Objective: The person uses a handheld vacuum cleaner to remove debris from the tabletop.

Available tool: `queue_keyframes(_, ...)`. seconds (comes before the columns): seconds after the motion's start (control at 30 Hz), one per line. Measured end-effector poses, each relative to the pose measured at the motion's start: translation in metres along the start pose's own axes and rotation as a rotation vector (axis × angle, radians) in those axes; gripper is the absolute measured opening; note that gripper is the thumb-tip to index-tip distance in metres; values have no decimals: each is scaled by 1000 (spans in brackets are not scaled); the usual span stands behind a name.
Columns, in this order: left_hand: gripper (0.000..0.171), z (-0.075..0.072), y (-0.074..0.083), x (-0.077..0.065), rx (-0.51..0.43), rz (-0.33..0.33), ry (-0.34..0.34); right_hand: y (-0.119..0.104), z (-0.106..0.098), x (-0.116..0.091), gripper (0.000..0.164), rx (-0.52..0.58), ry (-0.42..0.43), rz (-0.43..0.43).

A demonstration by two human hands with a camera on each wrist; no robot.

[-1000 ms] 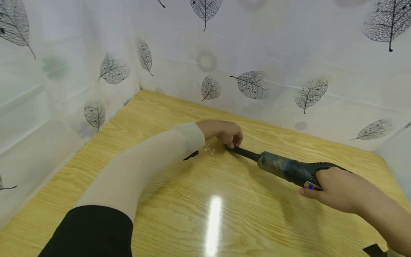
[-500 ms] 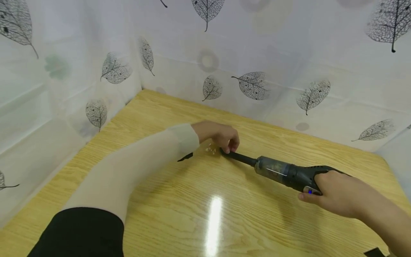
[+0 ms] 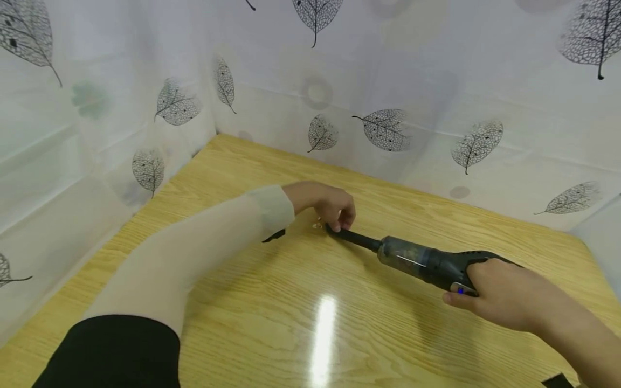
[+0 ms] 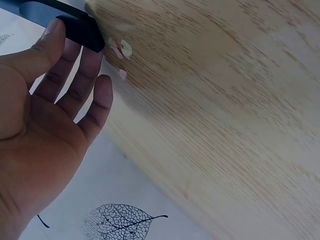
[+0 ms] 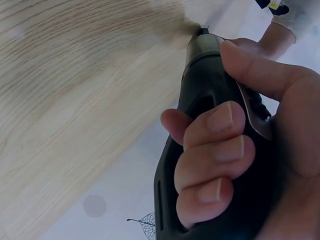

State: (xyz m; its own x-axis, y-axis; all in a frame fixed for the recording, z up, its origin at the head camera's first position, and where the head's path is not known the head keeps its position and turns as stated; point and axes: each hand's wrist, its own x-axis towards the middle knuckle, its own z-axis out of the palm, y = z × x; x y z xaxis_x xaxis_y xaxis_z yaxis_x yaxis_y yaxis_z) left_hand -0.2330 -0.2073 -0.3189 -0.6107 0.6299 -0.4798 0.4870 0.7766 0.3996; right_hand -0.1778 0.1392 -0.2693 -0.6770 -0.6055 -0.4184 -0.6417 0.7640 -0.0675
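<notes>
A black handheld vacuum cleaner (image 3: 405, 257) with a clear dust cup reaches leftward across the wooden table in the head view. My right hand (image 3: 504, 293) grips its handle, fingers curled round it in the right wrist view, thumb along the top. Near the front end, my left hand (image 3: 335, 207) pinches the narrow nozzle (image 4: 75, 30) between thumb and fingers. Just past the nozzle's mouth lie a few small pale scraps (image 4: 125, 48), pinkish and yellowish, on the wood. In the head view the left hand partly covers the area around them.
The light wood table (image 3: 271, 323) runs back to a white curtain (image 3: 417, 64) printed with dark leaves, which also lines the left side. A bright light reflection (image 3: 322, 339) shows on the tabletop. A black strap end (image 3: 274, 236) hangs below the left cuff.
Both hands and the vacuum cleaner have shifted left and slightly toward me, bringing the nozzle's mouth up to the scraps. Fewer scraps show now than before.
</notes>
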Motion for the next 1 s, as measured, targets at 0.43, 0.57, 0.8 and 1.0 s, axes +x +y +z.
queue_keyframes(0.43,16,0,-10,-7,-7,-42,-32,-16,3,8,49,11,19,-5)
queue_keyframes(0.57,15,-1,-12,-8,-3,-35,-26,-18,1,9,48,9,19,-7)
queue_keyframes(0.8,14,0,-12,0,-7,1,58,-10,0,8,49,4,-1,17)
queue_keyframes(1.0,15,-2,-12,4,0,-9,66,-3,-1,12,52,9,-22,21)
